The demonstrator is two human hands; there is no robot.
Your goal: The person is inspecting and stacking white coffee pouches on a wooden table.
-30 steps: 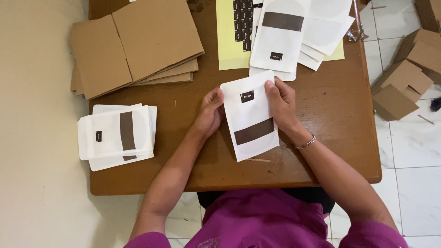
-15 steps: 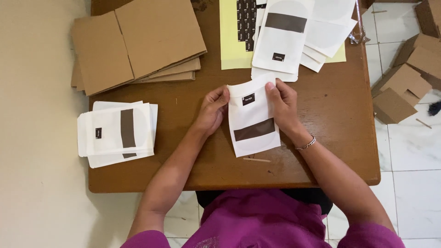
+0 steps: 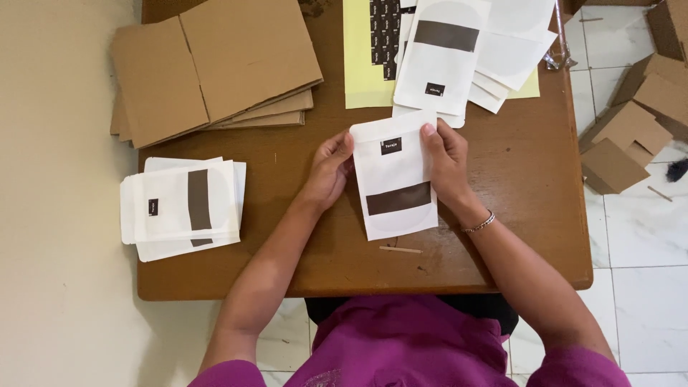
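A white paper pouch (image 3: 394, 178) with a dark band and a small dark label is held over the brown wooden table (image 3: 516, 215). My left hand (image 3: 331, 168) grips its left edge. My right hand (image 3: 446, 161), with a bracelet at the wrist, grips its right edge, one finger near the top corner. The pouch's label end points away from me.
A stack of similar white pouches (image 3: 183, 204) lies at the table's left edge. More pouches (image 3: 459, 54) lie at the back on a yellow sheet (image 3: 362, 72) with dark stickers (image 3: 387, 29). Flat cardboard sheets (image 3: 215, 64) sit back left. Folded cardboard boxes (image 3: 631, 136) lie on the tiled floor at right.
The pouch has turned from a slight tilt to nearly square with the table. Both hands have shifted a little with it, still on its edges.
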